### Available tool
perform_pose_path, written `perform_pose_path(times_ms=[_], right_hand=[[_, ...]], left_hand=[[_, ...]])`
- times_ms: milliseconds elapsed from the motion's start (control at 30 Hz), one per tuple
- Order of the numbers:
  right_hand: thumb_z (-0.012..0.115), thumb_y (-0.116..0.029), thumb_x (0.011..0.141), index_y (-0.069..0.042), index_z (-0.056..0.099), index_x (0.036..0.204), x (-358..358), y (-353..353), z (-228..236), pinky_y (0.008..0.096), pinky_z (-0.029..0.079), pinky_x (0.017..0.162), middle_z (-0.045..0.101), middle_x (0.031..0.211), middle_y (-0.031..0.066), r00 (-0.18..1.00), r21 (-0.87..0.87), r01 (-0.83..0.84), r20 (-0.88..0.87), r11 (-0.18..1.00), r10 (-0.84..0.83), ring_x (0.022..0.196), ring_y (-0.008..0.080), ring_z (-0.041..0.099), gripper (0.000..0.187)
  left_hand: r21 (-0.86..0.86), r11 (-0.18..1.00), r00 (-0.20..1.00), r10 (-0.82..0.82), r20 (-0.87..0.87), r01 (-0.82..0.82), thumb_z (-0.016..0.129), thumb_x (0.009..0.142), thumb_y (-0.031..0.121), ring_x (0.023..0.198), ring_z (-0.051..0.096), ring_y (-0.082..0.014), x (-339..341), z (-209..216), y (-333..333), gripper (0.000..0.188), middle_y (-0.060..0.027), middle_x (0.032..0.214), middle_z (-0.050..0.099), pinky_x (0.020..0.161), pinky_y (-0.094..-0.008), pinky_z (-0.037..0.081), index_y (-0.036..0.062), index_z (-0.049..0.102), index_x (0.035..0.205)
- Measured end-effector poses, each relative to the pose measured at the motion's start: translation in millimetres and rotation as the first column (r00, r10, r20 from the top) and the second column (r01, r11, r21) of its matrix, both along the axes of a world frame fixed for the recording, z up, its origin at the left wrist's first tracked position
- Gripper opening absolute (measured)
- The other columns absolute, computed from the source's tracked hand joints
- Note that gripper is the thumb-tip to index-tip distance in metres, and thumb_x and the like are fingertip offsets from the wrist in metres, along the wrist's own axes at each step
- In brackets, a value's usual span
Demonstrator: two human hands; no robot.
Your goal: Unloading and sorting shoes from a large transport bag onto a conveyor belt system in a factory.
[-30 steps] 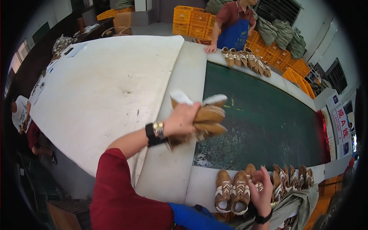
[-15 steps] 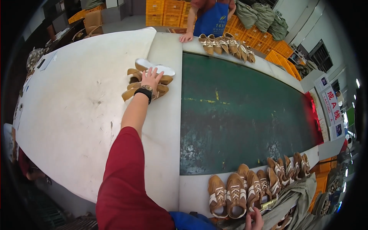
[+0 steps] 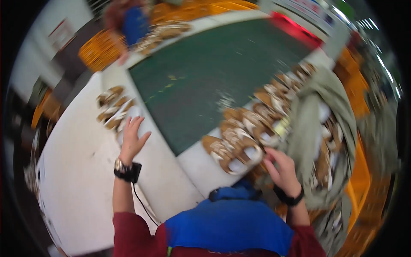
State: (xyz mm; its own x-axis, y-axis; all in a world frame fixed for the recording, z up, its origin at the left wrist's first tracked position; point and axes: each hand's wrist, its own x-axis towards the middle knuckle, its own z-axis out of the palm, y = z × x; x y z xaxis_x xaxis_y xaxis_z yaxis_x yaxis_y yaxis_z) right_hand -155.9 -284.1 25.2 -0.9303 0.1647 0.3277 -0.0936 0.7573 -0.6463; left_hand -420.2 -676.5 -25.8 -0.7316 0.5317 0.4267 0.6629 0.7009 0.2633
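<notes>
My left hand (image 3: 133,139) is open, fingers spread, over the white tabletop (image 3: 94,184). Its fingertips point at a small group of tan-and-white shoes (image 3: 112,108). A pale, rounded shape (image 3: 134,113) shows beside those shoes, close to my fingertips. To the right, my right hand (image 3: 282,169) has its fingers slightly bent, thumb and forefinger apart. They come close to the heel of the nearest brown lace-up sneaker (image 3: 233,145); blur hides whether they touch. Several more such sneakers (image 3: 272,100) line the table's right edge, toes toward the green belt.
A dark green conveyor belt (image 3: 201,73) runs away between two white ledges. Grey-green cloth (image 3: 308,115) and orange crates (image 3: 357,175) stand at my right, with more shoes (image 3: 327,154) among the cloth. A person in a blue apron (image 3: 136,25) stands across, near other shoes (image 3: 160,34).
My view has swung to the right. My left hand has come off the shoes on the white table. My right hand has risen from the lower edge to the near sneakers.
</notes>
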Motion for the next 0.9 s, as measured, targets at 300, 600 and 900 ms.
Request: perform_pose_path(times_ms=[300,600,900], right_hand=[[0.063,-0.007,0.075,-0.001,0.052,0.114,120,95,-49,0.0384,0.041,0.085,0.053,0.109,0.0184,0.757,0.261,0.653,-0.179,0.711,-0.629,0.098,0.0347,0.051,0.041],[0.065,-0.010,0.074,0.000,0.057,0.102,165,94,-103,0.0391,0.042,0.083,0.059,0.099,0.0153,0.698,-0.004,0.714,-0.074,0.700,-0.712,0.097,0.0349,0.052,0.031],[0.069,-0.018,0.072,0.001,0.056,0.104,196,168,-120,0.0382,0.046,0.074,0.062,0.091,0.0173,0.631,-0.044,0.774,0.132,0.632,-0.764,0.082,0.0344,0.058,0.040]], left_hand=[[0.172,0.764,0.724,-0.645,0.245,0.622,0.069,0.072,0.017,0.121,0.037,-0.0370,152,15,265,0.052,-0.0151,0.123,0.048,0.102,-0.0431,0.029,0.0060,0.050,0.119],[-0.031,0.472,0.472,-0.873,0.122,0.881,0.069,0.071,0.021,0.123,0.033,-0.0384,218,17,407,0.058,-0.0141,0.130,0.040,0.100,-0.0471,0.030,0.0083,0.046,0.122],[-0.270,0.412,0.440,-0.897,0.047,0.870,0.064,0.075,0.032,0.093,0.053,-0.0203,232,-5,444,0.022,-0.0026,0.077,0.059,0.099,-0.0465,0.030,0.0102,0.065,0.071]])
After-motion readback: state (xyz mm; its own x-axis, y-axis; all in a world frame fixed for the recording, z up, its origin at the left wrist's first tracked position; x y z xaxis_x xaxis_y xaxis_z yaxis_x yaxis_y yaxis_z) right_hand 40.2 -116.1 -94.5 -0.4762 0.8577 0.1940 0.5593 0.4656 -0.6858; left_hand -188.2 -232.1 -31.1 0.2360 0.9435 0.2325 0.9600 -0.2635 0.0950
